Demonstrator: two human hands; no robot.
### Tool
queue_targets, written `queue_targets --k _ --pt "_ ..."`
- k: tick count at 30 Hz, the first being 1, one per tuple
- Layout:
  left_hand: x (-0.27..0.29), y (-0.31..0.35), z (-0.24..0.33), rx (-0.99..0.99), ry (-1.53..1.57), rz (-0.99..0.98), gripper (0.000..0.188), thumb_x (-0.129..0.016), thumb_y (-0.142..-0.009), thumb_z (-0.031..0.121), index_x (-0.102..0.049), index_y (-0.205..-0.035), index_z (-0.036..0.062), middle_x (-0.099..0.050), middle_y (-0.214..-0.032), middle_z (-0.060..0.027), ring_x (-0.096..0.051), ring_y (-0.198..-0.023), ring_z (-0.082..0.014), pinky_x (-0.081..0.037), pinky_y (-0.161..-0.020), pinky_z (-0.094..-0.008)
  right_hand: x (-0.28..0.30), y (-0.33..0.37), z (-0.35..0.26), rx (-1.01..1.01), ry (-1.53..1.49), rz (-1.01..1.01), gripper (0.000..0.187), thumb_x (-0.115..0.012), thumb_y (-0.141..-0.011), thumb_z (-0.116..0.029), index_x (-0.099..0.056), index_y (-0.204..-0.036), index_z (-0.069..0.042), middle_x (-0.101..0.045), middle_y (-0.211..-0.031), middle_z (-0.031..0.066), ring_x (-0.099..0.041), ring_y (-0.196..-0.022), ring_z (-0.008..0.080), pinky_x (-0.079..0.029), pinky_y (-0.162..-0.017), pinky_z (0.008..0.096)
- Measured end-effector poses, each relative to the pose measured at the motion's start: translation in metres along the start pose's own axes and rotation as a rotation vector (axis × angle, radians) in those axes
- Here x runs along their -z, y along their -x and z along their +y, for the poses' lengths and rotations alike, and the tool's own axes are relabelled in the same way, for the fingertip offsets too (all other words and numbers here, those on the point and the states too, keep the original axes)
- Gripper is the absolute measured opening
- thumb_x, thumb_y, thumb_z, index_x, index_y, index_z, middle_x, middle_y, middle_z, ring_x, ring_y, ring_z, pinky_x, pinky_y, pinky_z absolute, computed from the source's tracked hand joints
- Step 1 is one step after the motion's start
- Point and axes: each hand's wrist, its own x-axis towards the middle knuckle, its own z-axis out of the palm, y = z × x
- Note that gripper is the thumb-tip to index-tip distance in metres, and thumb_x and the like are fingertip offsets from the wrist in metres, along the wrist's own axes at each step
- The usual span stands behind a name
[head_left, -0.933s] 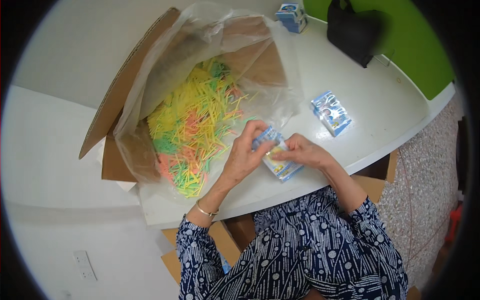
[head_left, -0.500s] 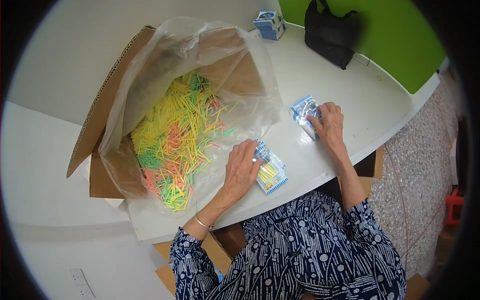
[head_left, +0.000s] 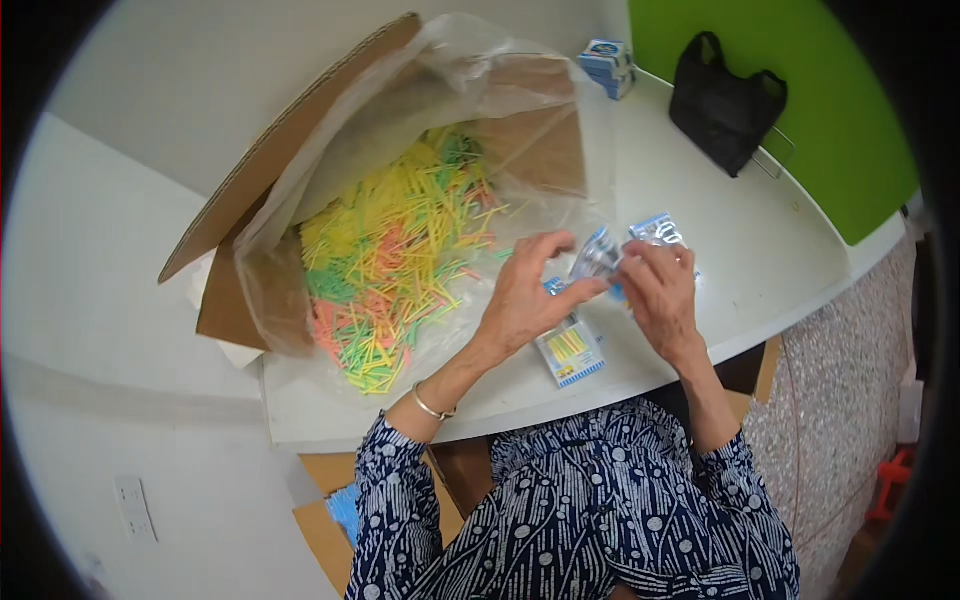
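My right hand (head_left: 660, 300) pinches a small silver and blue plastic packet (head_left: 597, 254) over the table. Facing it from the left is my left hand (head_left: 530, 298), its thumb and fingers spread, with the thumb tip close to that packet; whether they touch is hard to tell. Below the left thumb, on the table, lies a blue-and-white packet with yellow sticks (head_left: 570, 348) showing through its window. Another silver and blue packet (head_left: 655, 230) lies just beyond my right fingers. To the left, a clear plastic bag holds a heap of thin yellow, green and pink sticks (head_left: 385, 235).
An open cardboard box (head_left: 240, 300) surrounds the bag on the white table (head_left: 740, 235). Small blue-and-white boxes (head_left: 607, 67) are stacked at the back. A black bag (head_left: 725, 105) stands against the green panel (head_left: 840, 110). Below the table's left front sits another cardboard box (head_left: 325, 475).
My right hand has come left and lifted a packet off the table. My left hand has left the packet with yellow sticks and opened. The whole view has shifted slightly.
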Motion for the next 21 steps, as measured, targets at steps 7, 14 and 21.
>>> queue_targets --k 7,14,21 --pt "0.014 0.018 -0.022 0.147 0.037 -0.023 0.016 -0.061 -0.084 0.012 -0.066 -0.090 -0.0015 -0.064 -0.078 -0.0092 -0.055 -0.065 -0.0131 -0.043 -0.060 -0.0278 -0.019 -0.013 -0.028 -0.402 -0.499 -0.181 0.034 -0.070 -0.073 -0.009 -0.056 -0.104 -0.003 -0.060 -0.096 0.0103 -0.055 -0.074 0.0223 -0.044 -0.069 0.0329" --pt "0.026 0.031 -0.032 0.005 -0.196 0.050 0.013 -0.062 -0.082 0.011 -0.067 -0.089 0.0012 -0.065 -0.080 -0.0113 -0.059 -0.071 -0.0241 -0.044 -0.063 -0.0324 -0.040 -0.017 -0.037 -0.479 -0.845 -0.290 0.020 -0.065 -0.081 -0.015 -0.064 -0.085 0.005 -0.062 -0.072 0.0140 -0.057 -0.059 0.0254 -0.044 -0.056 0.0314" --pt "0.033 0.034 -0.041 -0.021 -0.185 0.018 0.013 -0.061 -0.082 0.016 -0.066 -0.083 0.0046 -0.058 -0.068 -0.0136 -0.054 -0.068 -0.0311 -0.041 -0.066 -0.0396 -0.040 -0.020 -0.044 -0.476 -0.841 -0.416 0.021 -0.063 -0.084 -0.015 -0.061 -0.080 0.005 -0.056 -0.063 0.0119 -0.048 -0.056 0.0167 -0.040 -0.054 0.0294"
